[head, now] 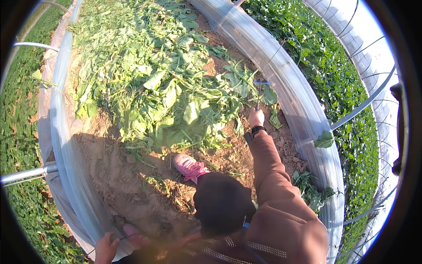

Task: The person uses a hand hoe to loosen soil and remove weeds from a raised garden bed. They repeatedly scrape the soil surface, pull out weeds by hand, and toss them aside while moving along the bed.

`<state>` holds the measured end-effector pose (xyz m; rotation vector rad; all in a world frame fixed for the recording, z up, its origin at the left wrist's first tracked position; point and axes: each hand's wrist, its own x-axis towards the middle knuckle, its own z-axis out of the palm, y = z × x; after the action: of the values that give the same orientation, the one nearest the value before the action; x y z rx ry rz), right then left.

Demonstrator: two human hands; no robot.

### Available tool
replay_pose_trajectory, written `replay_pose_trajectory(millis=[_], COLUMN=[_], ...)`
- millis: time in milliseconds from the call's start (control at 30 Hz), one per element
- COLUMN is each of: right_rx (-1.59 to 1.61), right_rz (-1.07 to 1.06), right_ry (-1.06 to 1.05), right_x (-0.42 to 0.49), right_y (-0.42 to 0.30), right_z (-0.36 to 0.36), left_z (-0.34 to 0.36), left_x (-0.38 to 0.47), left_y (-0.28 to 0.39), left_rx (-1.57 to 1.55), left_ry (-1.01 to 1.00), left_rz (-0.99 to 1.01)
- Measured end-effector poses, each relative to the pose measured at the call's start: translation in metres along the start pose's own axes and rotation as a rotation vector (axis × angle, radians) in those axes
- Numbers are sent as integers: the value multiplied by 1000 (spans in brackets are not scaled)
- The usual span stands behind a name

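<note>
My right hand [256,118], with a black watch on the wrist, is closed around the handle of a small hand hoe [260,88]. The hoe's thin shaft points away from me, its blade among cut leafy stalks near the foot of the right plastic film. My left hand [106,247] is at the lower left, by the edge of the left plastic film [62,138]. A thin dark cord or wire [127,237] runs by its fingers; whether they grip it is unclear. Before me, a broad heap of cut leafy greens [171,89] covers the soil.
Rolled plastic film [290,85] curves along the right side. Metal hoop tubes [364,105] cross beyond both films, with green crop rows [349,109] outside. My pink-covered shoe [189,166] stands on bare soil [108,184] below the heap. Loose leaves [308,188] lie at the right film.
</note>
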<state>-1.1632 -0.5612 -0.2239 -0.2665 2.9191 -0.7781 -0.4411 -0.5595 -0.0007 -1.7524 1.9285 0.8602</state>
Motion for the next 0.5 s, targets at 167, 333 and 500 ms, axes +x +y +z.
replay_pose_trajectory(millis=[167,333,500], right_rx=[-93,-29,129], right_rz=[93,157,292], right_ry=[-51,-127,-39], right_x=[21,20,4], right_y=[0,5,-4], right_z=[43,89,91], left_z=[1,-4,-6], left_x=[7,16,17], left_y=[-4,-1,-3], left_rx=[-33,-51,-65], left_ry=[-31,-40,-38], left_rz=[-10,11,-5])
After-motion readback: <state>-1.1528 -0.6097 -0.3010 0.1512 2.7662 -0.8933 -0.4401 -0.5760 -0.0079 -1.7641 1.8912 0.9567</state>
